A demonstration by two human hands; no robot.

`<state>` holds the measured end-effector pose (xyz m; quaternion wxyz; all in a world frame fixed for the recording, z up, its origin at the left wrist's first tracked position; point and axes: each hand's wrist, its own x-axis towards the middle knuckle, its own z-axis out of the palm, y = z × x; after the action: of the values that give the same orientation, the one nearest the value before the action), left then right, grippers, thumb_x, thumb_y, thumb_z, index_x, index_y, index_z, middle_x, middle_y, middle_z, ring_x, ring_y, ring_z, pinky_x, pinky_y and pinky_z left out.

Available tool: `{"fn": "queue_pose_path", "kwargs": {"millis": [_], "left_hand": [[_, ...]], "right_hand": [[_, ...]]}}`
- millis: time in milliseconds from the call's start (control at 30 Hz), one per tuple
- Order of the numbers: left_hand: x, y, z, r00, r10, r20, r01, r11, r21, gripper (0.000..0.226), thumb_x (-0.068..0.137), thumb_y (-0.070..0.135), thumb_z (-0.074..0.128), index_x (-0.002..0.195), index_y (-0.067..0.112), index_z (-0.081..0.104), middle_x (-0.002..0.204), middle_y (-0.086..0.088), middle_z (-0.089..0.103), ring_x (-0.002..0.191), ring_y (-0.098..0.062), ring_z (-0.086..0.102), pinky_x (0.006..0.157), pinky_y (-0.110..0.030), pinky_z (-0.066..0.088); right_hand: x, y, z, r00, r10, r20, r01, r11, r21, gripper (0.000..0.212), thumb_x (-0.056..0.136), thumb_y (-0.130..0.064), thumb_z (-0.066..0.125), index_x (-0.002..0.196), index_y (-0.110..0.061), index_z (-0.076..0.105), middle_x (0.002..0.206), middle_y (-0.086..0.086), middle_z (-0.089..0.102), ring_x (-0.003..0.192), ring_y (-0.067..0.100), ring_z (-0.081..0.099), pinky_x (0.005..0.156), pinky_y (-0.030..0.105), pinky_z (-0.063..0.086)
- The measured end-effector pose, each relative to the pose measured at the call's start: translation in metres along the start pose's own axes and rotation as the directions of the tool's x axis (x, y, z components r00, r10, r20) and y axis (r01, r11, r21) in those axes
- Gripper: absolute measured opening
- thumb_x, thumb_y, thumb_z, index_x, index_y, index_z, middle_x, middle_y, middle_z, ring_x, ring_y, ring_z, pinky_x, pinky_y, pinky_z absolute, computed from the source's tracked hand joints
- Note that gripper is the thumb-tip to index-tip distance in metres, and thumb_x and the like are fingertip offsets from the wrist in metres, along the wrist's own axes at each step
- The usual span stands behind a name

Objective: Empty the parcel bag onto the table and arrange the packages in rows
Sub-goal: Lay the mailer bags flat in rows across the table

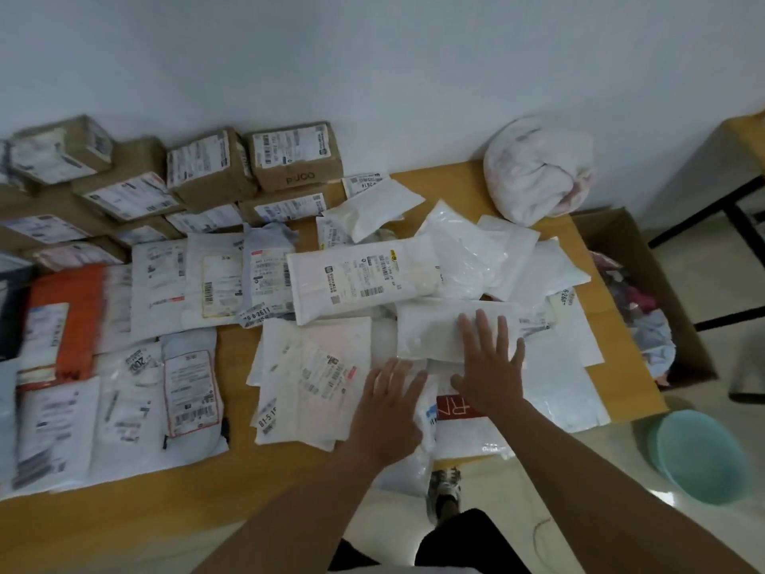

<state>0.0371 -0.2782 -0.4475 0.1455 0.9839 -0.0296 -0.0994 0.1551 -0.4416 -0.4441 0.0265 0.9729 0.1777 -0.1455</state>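
A loose heap of white plastic mailers [463, 258] covers the right half of the wooden table [232, 486]. My right hand [488, 358] lies flat, fingers spread, on a plain white mailer [430, 329] in that heap. My left hand [389, 403] rests with straight fingers on flat white packages beside a mailer with a red printed patch [459, 408]. A long labelled white parcel [360, 279] lies across the heap. On the left, soft packages sit side by side in rows, among them an orange one [62, 321]. Brown cardboard boxes [211, 167] are lined up at the back left.
A bundled white bag [538, 171] sits at the table's far right corner by the wall. An open cardboard box [637, 292] with mixed items stands on the floor to the right. A teal basin [699, 453] lies on the floor. My shoe [443, 486] shows below the table edge.
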Motion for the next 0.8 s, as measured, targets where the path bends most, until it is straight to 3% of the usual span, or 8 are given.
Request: {"fn": "queue_pose_path", "kwargs": {"millis": [100, 167, 300, 400, 533, 600, 667, 800], "left_hand": [[0.009, 0.021, 0.008, 0.991, -0.124, -0.041, 0.124, 0.992, 0.014, 0.066, 0.07, 0.025, 0.06, 0.135, 0.016, 0.053, 0.14, -0.014, 0.045, 0.131, -0.035, 0.042, 0.11, -0.051, 0.033], [0.012, 0.032, 0.011, 0.977, -0.204, -0.054, 0.206, 0.978, 0.025, 0.064, 0.071, 0.021, 0.059, 0.134, 0.015, 0.052, 0.137, -0.013, 0.045, 0.127, -0.034, 0.047, 0.106, -0.05, 0.038], [0.017, 0.044, 0.002, 0.95, -0.305, -0.059, 0.304, 0.952, -0.025, 0.078, 0.059, 0.022, 0.072, 0.133, 0.016, 0.049, 0.129, -0.013, 0.055, 0.117, -0.034, 0.055, 0.095, -0.048, 0.048], [0.031, 0.042, -0.012, 0.925, -0.35, -0.15, 0.347, 0.937, -0.047, 0.067, 0.067, 0.024, 0.054, 0.133, 0.014, 0.045, 0.128, -0.014, 0.054, 0.118, -0.034, 0.053, 0.096, -0.047, 0.048], [0.058, 0.026, -0.038, 0.838, -0.468, -0.282, 0.458, 0.883, -0.105, 0.059, 0.073, 0.028, 0.053, 0.13, 0.012, 0.046, 0.127, -0.017, 0.053, 0.118, -0.035, 0.05, 0.096, -0.049, 0.045], [0.068, 0.014, -0.049, 0.779, -0.532, -0.332, 0.513, 0.845, -0.149, 0.066, 0.069, 0.024, 0.064, 0.131, 0.011, 0.046, 0.129, -0.019, 0.05, 0.121, -0.036, 0.047, 0.099, -0.05, 0.042], [0.074, 0.002, -0.059, 0.7, -0.621, -0.353, 0.587, 0.782, -0.211, 0.071, 0.066, 0.024, 0.066, 0.133, 0.012, 0.045, 0.132, -0.02, 0.049, 0.124, -0.038, 0.045, 0.102, -0.052, 0.039], [0.064, -0.028, -0.068, 0.565, -0.791, -0.233, 0.743, 0.611, -0.273, 0.077, 0.076, 0.038, 0.061, 0.145, 0.017, 0.033, 0.149, -0.017, 0.031, 0.14, -0.04, 0.026, 0.112, -0.057, 0.024]], "right_hand": [[0.034, 0.011, -0.005, 0.993, -0.12, -0.021, 0.12, 0.993, -0.016, 0.084, 0.07, -0.028, 0.078, 0.143, -0.014, 0.038, 0.136, 0.014, 0.055, 0.118, 0.039, 0.056, 0.099, 0.068, 0.038], [0.045, 0.017, -0.022, 0.983, -0.177, -0.041, 0.177, 0.984, 0.01, 0.06, 0.075, -0.025, 0.072, 0.13, -0.011, 0.052, 0.113, 0.012, 0.066, 0.095, 0.036, 0.064, 0.087, 0.056, 0.05], [0.062, 0.032, -0.068, 0.973, -0.202, -0.11, 0.227, 0.922, 0.312, 0.033, 0.093, -0.023, 0.05, 0.123, -0.012, 0.052, 0.092, 0.009, 0.067, 0.083, 0.029, 0.064, 0.067, 0.034, 0.048], [0.074, 0.05, -0.102, 0.982, -0.117, -0.147, 0.178, 0.832, 0.526, 0.023, 0.095, -0.017, 0.049, 0.114, -0.007, 0.057, 0.083, 0.011, 0.067, 0.072, 0.026, 0.06, 0.062, 0.032, 0.042], [0.114, 0.065, -0.137, 0.999, 0.017, 0.031, -0.036, 0.523, 0.852, 0.024, 0.094, -0.018, 0.051, 0.117, -0.012, 0.056, 0.092, 0.005, 0.064, 0.085, 0.025, 0.062, 0.07, 0.034, 0.048], [0.144, 0.062, -0.149, 0.985, 0.078, 0.153, -0.167, 0.227, 0.96, 0.046, 0.089, -0.027, 0.064, 0.132, -0.018, 0.051, 0.109, 0.002, 0.062, 0.099, 0.022, 0.062, 0.082, 0.037, 0.052], [0.164, 0.055, -0.153, 0.969, 0.129, 0.209, -0.223, 0.105, 0.969, 0.075, 0.081, -0.042, 0.072, 0.144, -0.024, 0.037, 0.126, 0.0, 0.057, 0.113, 0.021, 0.057, 0.096, 0.039, 0.049], [0.144, 0.024, -0.116, 0.976, 0.184, 0.114, -0.182, 0.415, 0.891, 0.074, 0.089, -0.035, 0.065, 0.15, -0.017, 0.026, 0.145, 0.01, 0.041, 0.132, 0.028, 0.042, 0.109, 0.043, 0.036]]}}
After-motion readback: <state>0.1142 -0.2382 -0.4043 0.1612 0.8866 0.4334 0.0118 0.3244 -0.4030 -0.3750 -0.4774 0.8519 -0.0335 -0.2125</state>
